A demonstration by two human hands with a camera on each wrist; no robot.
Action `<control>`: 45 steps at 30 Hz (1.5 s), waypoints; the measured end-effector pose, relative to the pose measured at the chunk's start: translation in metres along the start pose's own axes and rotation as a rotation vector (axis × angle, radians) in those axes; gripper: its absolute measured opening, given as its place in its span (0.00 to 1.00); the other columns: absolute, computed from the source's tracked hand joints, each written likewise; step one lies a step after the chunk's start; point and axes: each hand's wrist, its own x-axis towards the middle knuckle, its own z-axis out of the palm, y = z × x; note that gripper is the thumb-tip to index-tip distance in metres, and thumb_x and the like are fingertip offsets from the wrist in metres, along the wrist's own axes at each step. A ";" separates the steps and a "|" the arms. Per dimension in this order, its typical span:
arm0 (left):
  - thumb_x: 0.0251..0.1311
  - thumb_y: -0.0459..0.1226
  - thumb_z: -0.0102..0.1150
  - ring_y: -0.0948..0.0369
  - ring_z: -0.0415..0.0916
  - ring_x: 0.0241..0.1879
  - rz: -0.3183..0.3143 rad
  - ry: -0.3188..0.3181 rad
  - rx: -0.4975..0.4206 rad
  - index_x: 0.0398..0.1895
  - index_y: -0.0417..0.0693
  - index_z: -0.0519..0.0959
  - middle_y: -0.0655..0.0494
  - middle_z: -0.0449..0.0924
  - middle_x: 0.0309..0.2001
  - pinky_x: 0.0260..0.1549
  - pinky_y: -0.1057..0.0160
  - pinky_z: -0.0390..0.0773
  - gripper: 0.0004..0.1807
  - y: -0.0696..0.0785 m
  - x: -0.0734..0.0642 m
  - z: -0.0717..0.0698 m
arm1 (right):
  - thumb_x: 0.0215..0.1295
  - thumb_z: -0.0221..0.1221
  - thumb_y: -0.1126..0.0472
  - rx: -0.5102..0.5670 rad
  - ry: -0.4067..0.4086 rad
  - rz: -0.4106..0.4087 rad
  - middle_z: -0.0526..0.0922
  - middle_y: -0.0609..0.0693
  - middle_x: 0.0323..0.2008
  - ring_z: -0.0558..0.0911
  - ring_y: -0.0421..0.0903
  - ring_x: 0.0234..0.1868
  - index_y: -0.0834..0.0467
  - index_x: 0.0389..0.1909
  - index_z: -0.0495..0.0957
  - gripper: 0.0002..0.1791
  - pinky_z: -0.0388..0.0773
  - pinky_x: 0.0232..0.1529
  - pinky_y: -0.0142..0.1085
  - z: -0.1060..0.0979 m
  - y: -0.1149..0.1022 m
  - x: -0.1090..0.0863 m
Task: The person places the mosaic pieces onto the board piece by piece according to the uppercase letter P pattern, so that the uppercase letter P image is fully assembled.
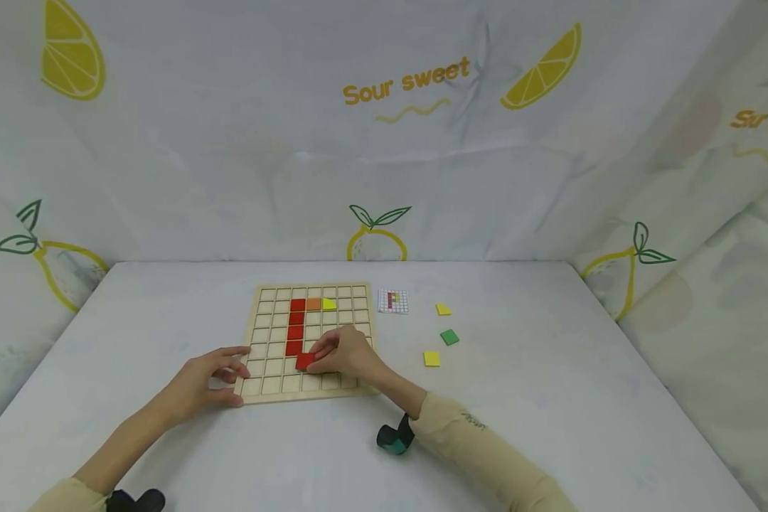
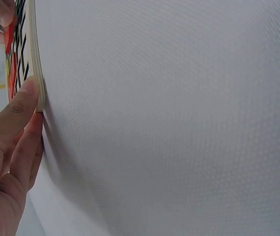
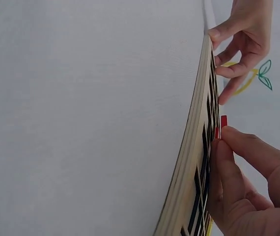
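A wooden grid board (image 1: pixel 272 386) lies on the white table. My right hand (image 1: pixel 345 353) pinches a red square tile (image 1: pixel 304 361) between thumb and fingers, low over the board; the right wrist view shows that tile (image 3: pixel 224 121) edge-on. Just beyond it, a column of red tiles (image 1: pixel 296 332) sits in the grid. Beside the column's top are an orange tile (image 1: pixel 313 304) and a yellow piece (image 1: pixel 329 304) with a slanted side. My left hand (image 1: pixel 198 384) rests at the board's left side, thumb at the near corner, fingertips on the left edge.
A small printed pattern card (image 1: pixel 393 301) lies right of the board. Farther right are a yellow piece (image 1: pixel 444 310), a green tile (image 1: pixel 449 337) and a yellow square tile (image 1: pixel 432 359). A white lemon-print cloth (image 1: pixel 262 178) hangs behind the table.
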 end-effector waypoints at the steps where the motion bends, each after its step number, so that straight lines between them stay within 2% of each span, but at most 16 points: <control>1: 0.41 0.32 0.75 0.61 0.77 0.38 0.001 0.000 -0.001 0.36 0.46 0.80 0.36 0.71 0.60 0.38 0.70 0.82 0.16 0.000 0.000 0.000 | 0.48 0.73 0.66 -0.011 0.001 -0.005 0.84 0.46 0.24 0.80 0.35 0.27 0.59 0.29 0.83 0.08 0.78 0.32 0.23 0.001 -0.001 0.001; 8: 0.42 0.31 0.75 0.61 0.76 0.38 0.004 -0.001 0.003 0.36 0.46 0.80 0.37 0.71 0.60 0.37 0.70 0.81 0.17 0.000 0.001 -0.001 | 0.49 0.72 0.68 -0.093 0.016 -0.090 0.82 0.47 0.23 0.76 0.35 0.24 0.63 0.30 0.84 0.08 0.75 0.25 0.22 0.006 -0.005 0.004; 14: 0.41 0.32 0.75 0.62 0.76 0.38 0.015 0.005 0.008 0.36 0.46 0.80 0.37 0.71 0.60 0.37 0.70 0.82 0.17 -0.001 0.000 -0.001 | 0.48 0.72 0.71 -0.066 0.007 -0.139 0.83 0.51 0.24 0.78 0.37 0.23 0.67 0.30 0.83 0.08 0.77 0.25 0.20 0.009 -0.006 0.005; 45: 0.41 0.32 0.76 0.63 0.75 0.37 -0.012 0.006 0.018 0.37 0.47 0.81 0.38 0.72 0.60 0.38 0.72 0.81 0.17 -0.002 0.001 0.000 | 0.46 0.73 0.70 -0.070 0.016 -0.105 0.83 0.50 0.22 0.79 0.36 0.23 0.65 0.28 0.81 0.10 0.76 0.26 0.20 0.017 -0.011 0.007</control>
